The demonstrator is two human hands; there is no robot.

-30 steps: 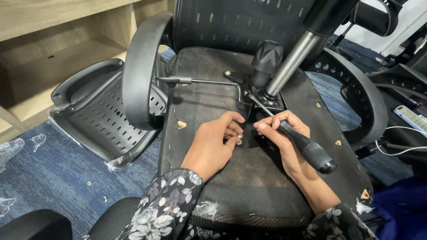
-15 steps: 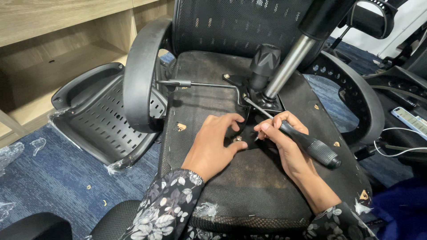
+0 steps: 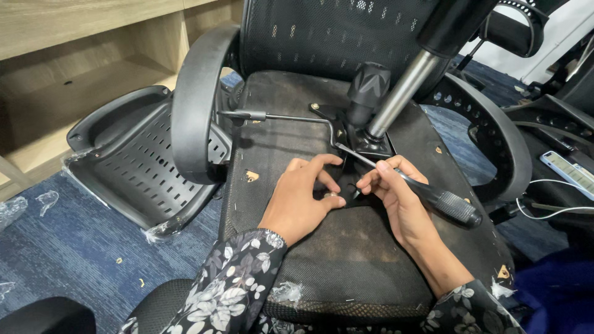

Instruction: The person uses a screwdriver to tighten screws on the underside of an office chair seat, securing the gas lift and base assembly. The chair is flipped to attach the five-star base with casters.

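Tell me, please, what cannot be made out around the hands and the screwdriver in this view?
Head view only:
- The bolt under the left hand: too small, half covered by the fingers; seated or loose, cannot tell.
- The screwdriver tip: lost against the dark metal plate.
- The chair's gas cylinder: its top is cut off by the upper edge.
- The right hand hides the shaft's middle.

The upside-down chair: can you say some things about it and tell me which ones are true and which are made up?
1. The right hand holds a screwdriver with a black handle. True.
2. The left hand rests on the underside of the seat, fingers at a small metal fastener. True.
3. The left hand holds a hammer. False: it holds no tool.
4. The chair stands upright on its wheels. False: it is flipped, its metal column pointing up.
5. The floor is blue carpet. True.
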